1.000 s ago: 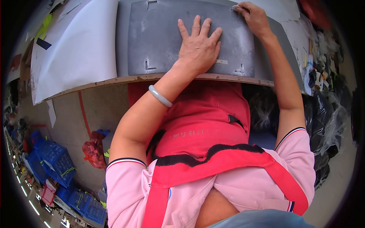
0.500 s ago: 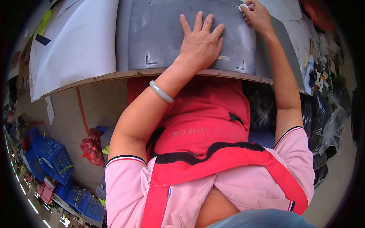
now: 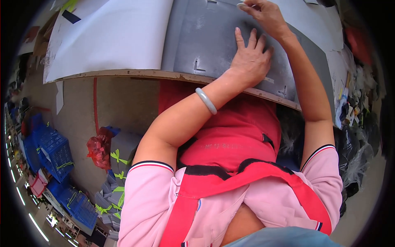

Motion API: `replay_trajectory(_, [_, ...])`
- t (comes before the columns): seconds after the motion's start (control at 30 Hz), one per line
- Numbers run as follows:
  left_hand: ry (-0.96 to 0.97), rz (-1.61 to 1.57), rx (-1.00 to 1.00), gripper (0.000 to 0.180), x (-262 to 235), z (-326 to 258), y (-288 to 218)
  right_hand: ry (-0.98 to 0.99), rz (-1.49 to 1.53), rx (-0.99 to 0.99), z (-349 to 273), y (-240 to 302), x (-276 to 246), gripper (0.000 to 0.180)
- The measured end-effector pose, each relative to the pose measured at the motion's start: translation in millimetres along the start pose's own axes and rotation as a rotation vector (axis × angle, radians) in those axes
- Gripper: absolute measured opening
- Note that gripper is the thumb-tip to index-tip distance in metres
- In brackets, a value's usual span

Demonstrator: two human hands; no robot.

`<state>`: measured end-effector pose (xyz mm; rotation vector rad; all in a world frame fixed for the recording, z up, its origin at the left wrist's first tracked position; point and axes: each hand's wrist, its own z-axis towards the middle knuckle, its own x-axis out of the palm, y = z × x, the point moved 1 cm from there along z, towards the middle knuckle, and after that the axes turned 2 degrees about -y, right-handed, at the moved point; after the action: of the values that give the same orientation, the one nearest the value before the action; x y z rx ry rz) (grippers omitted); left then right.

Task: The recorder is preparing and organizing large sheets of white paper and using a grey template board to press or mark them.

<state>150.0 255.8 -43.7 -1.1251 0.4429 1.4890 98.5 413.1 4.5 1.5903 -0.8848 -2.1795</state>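
Observation:
My left hand (image 3: 249,61) presses flat on a dark grey panel (image 3: 210,37), fingers spread, with a pale bangle (image 3: 206,101) on that wrist. Beyond it, my right hand (image 3: 267,16) is closed, pinching a small white rounded piece (image 3: 242,5) over the far part of the panel. What the piece is, and whether it touches the panel, I cannot tell. L-shaped slots show near the panel's front corners, one slot (image 3: 199,66) at the left and another slot (image 3: 283,91) at the right. A short pale strip (image 3: 268,80) lies by my left hand.
White sheeting (image 3: 111,37) covers the table's left side, its front edge (image 3: 181,75) close to my body. Clear and black plastic bags (image 3: 354,152) crowd the right. Blue crates (image 3: 53,150) and a red bag (image 3: 99,150) stand on the floor at left.
My right hand has moved left across the far part of the panel, away from its far right corner, still pinching the white piece. My left hand stays on the panel; the view has shifted.

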Motion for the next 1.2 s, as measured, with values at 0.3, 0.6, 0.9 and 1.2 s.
replay_trajectory(0.3, [-0.023, -0.041, -0.013, 0.043, 3.9, -1.9, 0.1, 0.031, -0.214, -0.242, 52.9, 57.2, 52.9, 0.019])
replay_trajectory(0.6, [-0.046, -0.052, -0.022, 0.043, 4.0, 0.0, -0.3, 0.126, -0.263, -0.284, 55.2, 62.5, 47.7, 0.017])
replay_trajectory(0.9, [0.016, -0.021, -0.023, 0.044, 5.8, -1.1, 2.1, 0.093, -0.332, -0.11, 55.4, 53.1, 44.4, 0.018])
replay_trajectory(1.2, [-0.057, -0.085, 0.0, 0.038, 3.6, -2.8, 0.8, 0.111, 0.224, 0.317, 62.4, 49.2, 65.8, 0.013])
